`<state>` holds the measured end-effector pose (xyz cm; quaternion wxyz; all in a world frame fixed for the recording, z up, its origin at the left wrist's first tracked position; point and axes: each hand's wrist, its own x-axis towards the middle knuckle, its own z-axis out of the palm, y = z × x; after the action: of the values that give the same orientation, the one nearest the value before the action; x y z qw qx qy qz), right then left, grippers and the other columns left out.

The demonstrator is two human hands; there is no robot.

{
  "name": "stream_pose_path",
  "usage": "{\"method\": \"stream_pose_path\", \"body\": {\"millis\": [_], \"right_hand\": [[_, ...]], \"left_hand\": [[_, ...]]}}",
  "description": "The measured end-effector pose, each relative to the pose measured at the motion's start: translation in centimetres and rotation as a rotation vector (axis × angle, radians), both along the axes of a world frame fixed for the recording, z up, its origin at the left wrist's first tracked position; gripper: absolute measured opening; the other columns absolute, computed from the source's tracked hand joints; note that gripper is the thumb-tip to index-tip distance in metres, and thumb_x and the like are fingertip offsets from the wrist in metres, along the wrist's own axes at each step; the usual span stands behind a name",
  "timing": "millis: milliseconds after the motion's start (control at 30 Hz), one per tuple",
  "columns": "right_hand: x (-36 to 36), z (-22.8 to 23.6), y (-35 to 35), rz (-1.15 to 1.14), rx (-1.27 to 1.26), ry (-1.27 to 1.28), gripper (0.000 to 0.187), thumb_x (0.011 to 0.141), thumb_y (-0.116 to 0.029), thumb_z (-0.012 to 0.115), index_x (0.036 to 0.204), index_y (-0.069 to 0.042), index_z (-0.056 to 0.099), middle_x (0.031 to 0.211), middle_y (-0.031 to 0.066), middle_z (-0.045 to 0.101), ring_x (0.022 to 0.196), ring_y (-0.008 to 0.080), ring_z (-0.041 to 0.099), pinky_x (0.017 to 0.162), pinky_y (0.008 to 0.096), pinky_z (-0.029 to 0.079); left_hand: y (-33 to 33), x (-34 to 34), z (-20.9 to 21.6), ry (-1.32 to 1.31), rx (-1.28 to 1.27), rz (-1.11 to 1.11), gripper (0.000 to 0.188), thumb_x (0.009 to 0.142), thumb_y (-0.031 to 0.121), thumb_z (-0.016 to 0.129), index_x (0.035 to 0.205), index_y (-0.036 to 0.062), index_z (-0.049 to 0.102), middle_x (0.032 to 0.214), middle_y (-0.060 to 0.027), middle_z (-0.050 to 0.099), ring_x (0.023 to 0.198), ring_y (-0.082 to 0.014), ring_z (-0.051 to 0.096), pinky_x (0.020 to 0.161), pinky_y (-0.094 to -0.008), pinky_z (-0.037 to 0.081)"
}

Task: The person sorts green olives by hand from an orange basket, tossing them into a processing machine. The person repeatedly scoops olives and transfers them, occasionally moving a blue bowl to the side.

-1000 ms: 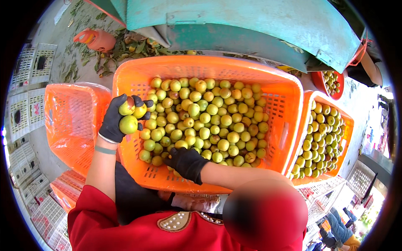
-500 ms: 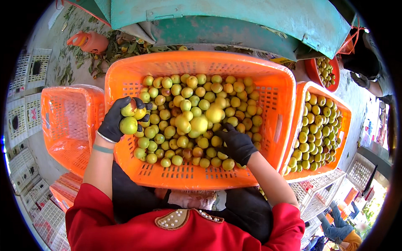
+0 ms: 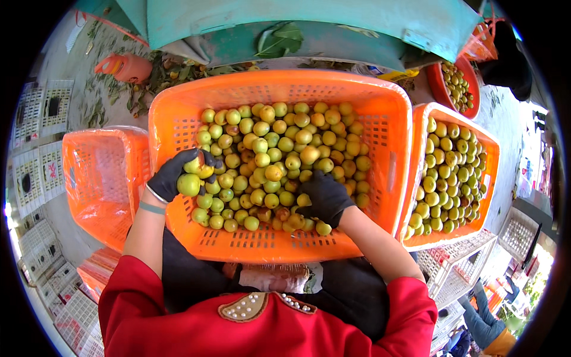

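1. Step in hand, my read: right hand [image 3: 326, 199] works among loose fruit while left hand [image 3: 168, 175] carries a handful [image 3: 188, 184].
2. Left: black glove, fingers curled round what look like three fruit, above the left end of the large crate [image 3: 267, 256].
3. Right: black glove, back up, low in the fruit pile [image 3: 274, 173], right of its middle. Fingertips hidden; can't tell if it grips anything.
4. Pile: green-yellow, some brown-patched, loose in the large orange crate before the person. Right crate [image 3: 489, 178] has similar fruit; left crate [image 3: 77, 160] is plastic-lined.
5. Next move, judged: calls for light fingertip pressure on the right, since neighbours touch and could roll; firm curl on the left, little spare room there.
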<state>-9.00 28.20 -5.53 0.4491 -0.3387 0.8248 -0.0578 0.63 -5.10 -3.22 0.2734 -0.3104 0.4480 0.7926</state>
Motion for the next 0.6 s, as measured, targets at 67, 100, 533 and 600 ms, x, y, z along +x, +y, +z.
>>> {"method": "stream_pose_path", "body": {"millis": [67,100,533,600], "right_hand": [[-0.1,1.7,1.8,-0.059,-0.100,-0.024,0.044,0.073,-0.038,0.073,0.108,-0.014,0.062,0.114,0.0148,0.050,0.105,0.0323,0.052,0.085,0.0429,0.048],[-0.5,2.9,3.1,-0.147,-0.227,-0.089,0.044,0.073,-0.037,0.073,0.106,-0.011,0.061,0.113,0.0145,0.050,0.104,0.0313,0.053,0.086,0.0420,0.047],[17.3,-7.4,46.3,-1.915,-0.406,-0.245,0.058,0.079,-0.047,0.061,0.111,0.001,0.057,0.097,0.0138,0.061,0.097,0.0234,0.056,0.086,0.0364,0.044],[21.5,-13.0,47.4,-1.738,-0.222,-0.115,0.055,0.081,-0.040,0.061,0.115,0.002,0.055,0.104,0.0147,0.060,0.100,0.0250,0.055,0.090,0.0373,0.043]], "left_hand": [[1.9,-0.1,-0.2,0.013,0.043,-0.080,0.044,0.091,0.045,0.047,0.102,0.0033,0.057,0.105,-0.0122,0.060,0.080,-0.0208,0.062,0.062,-0.0320,0.054],[3.5,0.1,-0.3,0.032,0.080,-0.097,0.047,0.092,0.045,0.046,0.106,0.0012,0.057,0.103,-0.0124,0.060,0.080,-0.0204,0.062,0.061,-0.0313,0.054],[51.1,2.4,-6.9,0.599,0.387,-0.659,0.046,0.088,0.040,0.056,0.118,0.0041,0.055,0.094,-0.0105,0.062,0.090,-0.0179,0.059,0.082,-0.0299,0.046],[48.8,1.9,-5.2,0.702,0.361,-0.739,0.048,0.087,0.035,0.059,0.125,0.0076,0.054,0.108,-0.0117,0.061,0.103,-0.0188,0.056,0.091,-0.0308,0.043]]}}
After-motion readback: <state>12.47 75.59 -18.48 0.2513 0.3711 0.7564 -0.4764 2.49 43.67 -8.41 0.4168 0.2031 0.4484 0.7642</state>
